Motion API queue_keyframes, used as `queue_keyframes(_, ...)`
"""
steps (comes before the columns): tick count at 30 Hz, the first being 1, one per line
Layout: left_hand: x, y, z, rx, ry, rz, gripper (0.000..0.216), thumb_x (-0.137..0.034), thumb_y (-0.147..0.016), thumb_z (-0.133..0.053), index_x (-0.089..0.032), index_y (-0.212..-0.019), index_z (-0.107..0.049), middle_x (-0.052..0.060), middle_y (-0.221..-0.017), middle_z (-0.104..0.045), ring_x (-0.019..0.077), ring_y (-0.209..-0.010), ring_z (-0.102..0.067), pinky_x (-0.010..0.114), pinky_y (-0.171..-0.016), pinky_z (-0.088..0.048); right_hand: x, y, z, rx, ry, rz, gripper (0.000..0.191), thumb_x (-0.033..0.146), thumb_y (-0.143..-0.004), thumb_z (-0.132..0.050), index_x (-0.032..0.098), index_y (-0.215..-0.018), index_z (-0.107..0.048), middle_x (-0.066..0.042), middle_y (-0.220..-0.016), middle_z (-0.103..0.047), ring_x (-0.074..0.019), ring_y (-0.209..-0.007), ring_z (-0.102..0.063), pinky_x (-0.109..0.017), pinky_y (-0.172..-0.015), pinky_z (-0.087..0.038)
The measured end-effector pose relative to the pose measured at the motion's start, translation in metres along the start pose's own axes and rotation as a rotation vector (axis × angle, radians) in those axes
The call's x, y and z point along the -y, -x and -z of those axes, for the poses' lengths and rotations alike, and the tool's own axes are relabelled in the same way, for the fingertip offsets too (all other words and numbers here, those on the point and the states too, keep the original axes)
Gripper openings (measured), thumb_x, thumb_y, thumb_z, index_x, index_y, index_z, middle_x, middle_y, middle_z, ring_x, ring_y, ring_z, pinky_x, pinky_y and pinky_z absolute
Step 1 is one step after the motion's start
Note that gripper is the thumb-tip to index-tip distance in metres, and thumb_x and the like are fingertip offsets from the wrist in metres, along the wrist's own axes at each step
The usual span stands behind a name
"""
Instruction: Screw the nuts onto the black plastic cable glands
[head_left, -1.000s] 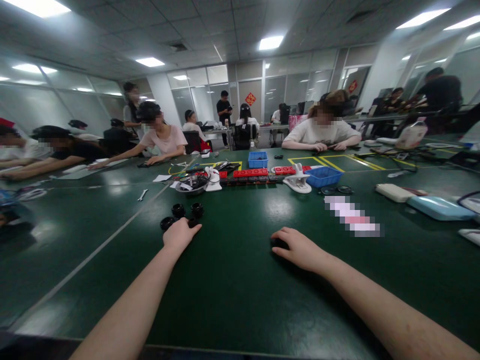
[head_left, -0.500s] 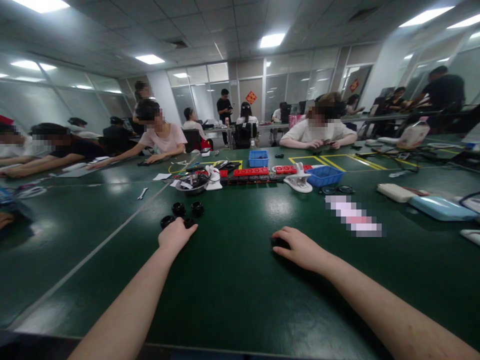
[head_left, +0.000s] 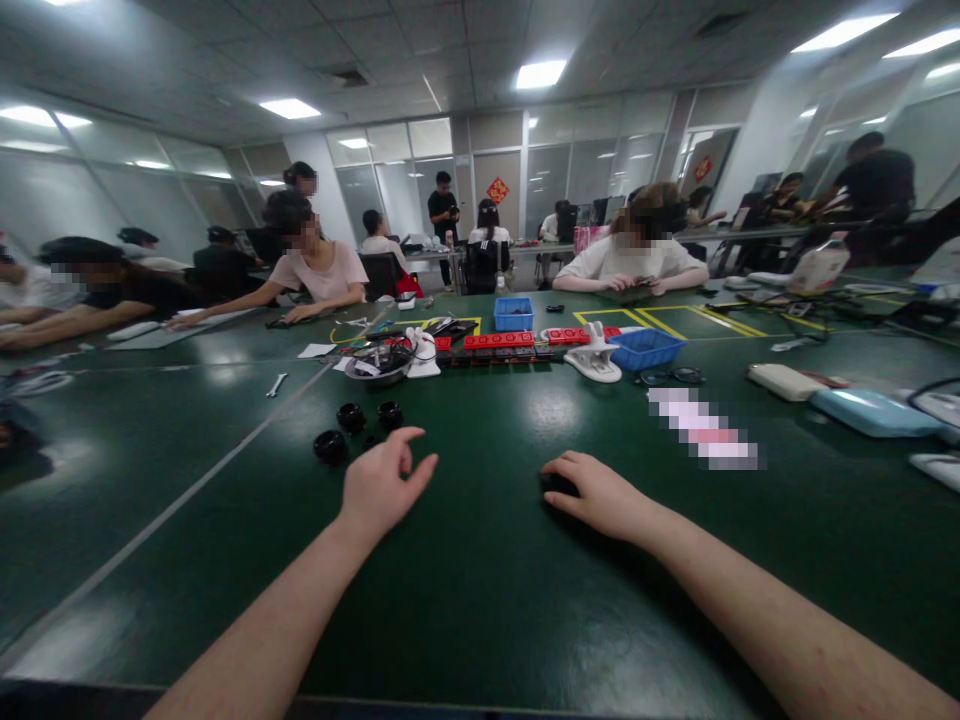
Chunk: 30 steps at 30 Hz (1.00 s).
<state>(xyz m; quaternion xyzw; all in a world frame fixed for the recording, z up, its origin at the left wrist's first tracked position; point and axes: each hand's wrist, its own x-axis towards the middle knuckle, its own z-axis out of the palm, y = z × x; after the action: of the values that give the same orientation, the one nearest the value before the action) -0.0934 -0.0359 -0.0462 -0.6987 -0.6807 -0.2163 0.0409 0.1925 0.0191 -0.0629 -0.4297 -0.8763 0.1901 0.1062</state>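
Observation:
My left hand [head_left: 379, 488] is over the green table with its fingers apart and nothing visible in them. Just beyond it stand several black round ring-like parts: one [head_left: 330, 447] at the left, one [head_left: 350, 417] behind it and another [head_left: 390, 415] near my index finger. A smaller dark piece [head_left: 370, 440] sits among them, partly hidden by my hand. On the table to the right, my right hand [head_left: 600, 495] is closed around a black rounded object [head_left: 559, 485], mostly covered by the fingers, so its exact kind does not show.
Across the middle lie a metal bowl [head_left: 379, 376] of dark parts, red strips [head_left: 499, 341], white clamps [head_left: 594, 360] and blue bins [head_left: 646, 349]. Glasses [head_left: 671, 377] and a light-blue case [head_left: 874, 412] are at the right. A wrench [head_left: 277, 385] lies left. Co-workers sit opposite.
My left hand has drawn back from the black round parts, toward me and to the right, leaving them on the table. The right hand stays in place on the black object.

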Motion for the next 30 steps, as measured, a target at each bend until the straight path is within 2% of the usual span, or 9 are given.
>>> queue_keyframes(4, -0.044, 0.022, -0.025, 0.121, 0.176, -0.445, 0.038, -0.039, -0.076, -0.054, -0.024, -0.111, -0.052, 0.003, -0.096, -0.062, 0.02, -0.088, -0.058, 0.031, -0.077, -0.046, -0.003, -0.002, -0.003, -0.026, -0.016, 0.008, 0.035, 0.037, -0.08, -0.052, 0.017, -0.108, -0.058, -0.01, -0.104, -0.057, -0.0226, -0.098, -0.052, -0.036, -0.088, -0.039)
queue_keyframes(6, -0.06, 0.023, -0.037, 0.138, 0.231, -0.566, 0.042, -0.039, -0.073, -0.057, -0.026, -0.113, -0.051, 0.004, -0.106, -0.06, 0.0221, -0.099, -0.054, 0.035, -0.086, -0.043, -0.003, -0.002, -0.005, -0.045, -0.039, 0.011, 0.037, 0.04, -0.083, -0.047, 0.015, -0.109, -0.057, -0.011, -0.105, -0.058, -0.0229, -0.099, -0.052, -0.036, -0.089, -0.039)
queue_keyframes(10, -0.084, 0.006, -0.06, 0.05, 0.283, -0.529, 0.047, -0.036, -0.079, -0.051, -0.019, -0.121, -0.041, 0.011, -0.118, -0.05, 0.0251, -0.112, -0.044, 0.042, -0.096, -0.035, -0.002, -0.003, -0.004, -0.083, -0.108, 0.007, 0.04, 0.041, -0.089, -0.034, 0.014, -0.108, -0.057, -0.012, -0.103, -0.06, -0.022, -0.097, -0.054, -0.035, -0.087, -0.04)
queue_keyframes(16, -0.109, -0.02, -0.083, 0.024, 0.343, -0.441, 0.076, -0.058, -0.069, -0.06, -0.016, -0.126, -0.034, 0.014, -0.125, -0.042, 0.0298, -0.119, -0.036, 0.048, -0.1, -0.028, -0.006, -0.006, 0.0, -0.196, -0.2, -0.096, 0.041, 0.039, -0.091, -0.025, 0.016, -0.109, -0.054, -0.01, -0.105, -0.061, -0.0213, -0.095, -0.056, -0.034, -0.083, -0.042)
queue_keyframes(20, -0.109, -0.024, -0.088, 0.081, 0.364, -0.444, 0.079, -0.059, -0.062, -0.065, -0.018, -0.124, -0.038, 0.013, -0.123, -0.045, 0.031, -0.117, -0.039, 0.049, -0.099, -0.03, -0.011, -0.008, -0.001, -0.253, -0.236, -0.13, 0.042, 0.042, -0.09, -0.026, 0.016, -0.105, -0.056, -0.009, -0.104, -0.061, -0.021, -0.097, -0.055, -0.034, -0.085, -0.041)
queue_keyframes(25, -0.104, -0.025, -0.087, 0.154, 0.38, -0.458, 0.074, -0.055, -0.066, -0.065, -0.016, -0.123, -0.04, 0.014, -0.124, -0.045, 0.0305, -0.117, -0.039, 0.049, -0.099, -0.031, -0.01, -0.009, -0.002, -0.25, -0.27, -0.137, 0.04, 0.042, -0.089, -0.03, 0.016, -0.105, -0.056, -0.009, -0.105, -0.061, -0.0216, -0.096, -0.056, -0.035, -0.085, -0.041)
queue_keyframes(30, -0.105, -0.026, -0.084, 0.214, 0.392, -0.535, 0.07, -0.052, -0.066, -0.066, -0.018, -0.122, -0.043, 0.01, -0.125, -0.047, 0.0277, -0.117, -0.04, 0.046, -0.101, -0.029, -0.012, -0.01, -0.005, -0.242, -0.3, -0.132, 0.038, 0.04, -0.089, -0.031, 0.017, -0.101, -0.058, -0.009, -0.103, -0.062, -0.0214, -0.096, -0.056, -0.035, -0.086, -0.041)
